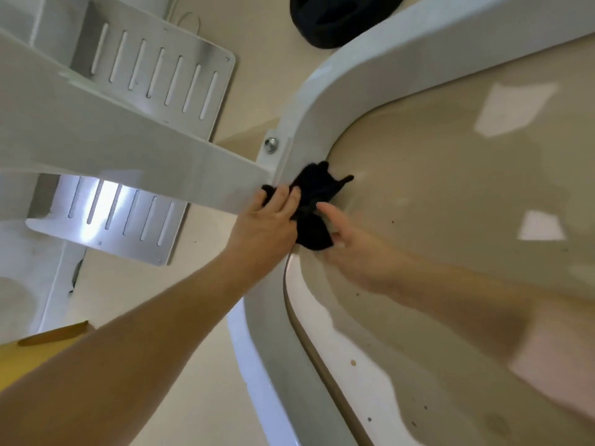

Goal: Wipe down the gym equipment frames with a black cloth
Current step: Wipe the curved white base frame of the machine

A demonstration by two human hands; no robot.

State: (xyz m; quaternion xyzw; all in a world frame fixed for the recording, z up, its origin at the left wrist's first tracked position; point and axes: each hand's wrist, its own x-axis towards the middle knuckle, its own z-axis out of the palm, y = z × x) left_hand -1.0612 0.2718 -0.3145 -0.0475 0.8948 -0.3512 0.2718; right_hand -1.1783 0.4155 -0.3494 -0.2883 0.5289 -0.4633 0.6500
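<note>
The black cloth [317, 201] is bunched against the curved white equipment frame [309, 101], just right of where a flat white beam [128, 146] bolts onto it. My left hand [269, 220] lies over the cloth's left part with its fingers wrapped on it, and a bit of cloth pokes out past the fingertips; the thumb is hidden. My right hand [349, 244] is blurred, just right of the cloth. Its forefinger is stretched out and its thumb touches the cloth's lower fold, without closing on it.
Two slotted metal foot plates [167, 69] [122, 217] lie on the beige floor to the left. A black weight plate [338, 17] sits at the top. The frame's lower run [277, 349] curves toward me. A yellow object [48, 339] shows at the lower left.
</note>
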